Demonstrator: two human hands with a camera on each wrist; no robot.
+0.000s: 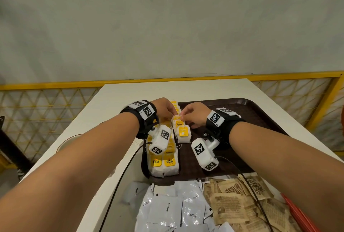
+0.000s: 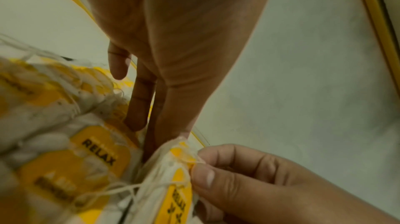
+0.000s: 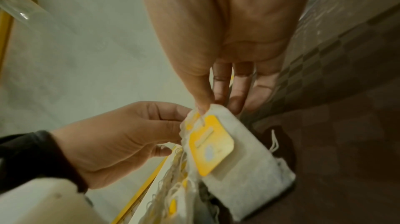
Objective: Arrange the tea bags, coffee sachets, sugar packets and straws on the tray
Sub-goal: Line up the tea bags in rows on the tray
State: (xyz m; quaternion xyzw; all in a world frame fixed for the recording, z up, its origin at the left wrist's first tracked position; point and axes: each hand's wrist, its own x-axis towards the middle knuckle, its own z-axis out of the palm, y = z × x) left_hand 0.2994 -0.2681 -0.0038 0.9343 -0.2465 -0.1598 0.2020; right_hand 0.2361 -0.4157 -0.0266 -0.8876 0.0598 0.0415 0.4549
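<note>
Tea bags [image 1: 163, 161], white with yellow tags, stand in rows along the left side of a dark brown tray [image 1: 260, 120], which rests on a white table [image 1: 115, 97]. Nearest tags in the head view read "TEA"; one farther back reads "RELAX".

Table: white top, tray toward its right half, a yellow-framed mesh fence [image 1: 37, 105] behind it and grey floor beyond.

Coffee sachets [image 1: 167, 207]: white, marked "Coffee", heaped loose off the tray at the near edge of the table.

Sugar packets [image 1: 234, 200]: brown paper, printed, heaped loose just right of the coffee sachets.

Straws [image 1: 297, 215]: red, at the far right near corner, only partly in view.

Short second row of tea bags [image 1: 183, 135]: just right of the long rows, on the tray floor.

Left hand [image 1: 165, 108]: fingers extended downward into the tea bags at the far end of the rows, touching them; the left wrist view shows straight fingers and no clear grip.

Right hand [image 1: 193, 114]: thumb and forefinger pinch the top edge of a tea bag [image 3: 236, 156] at the head of the short row; remaining fingers loosely extended behind it.
</note>
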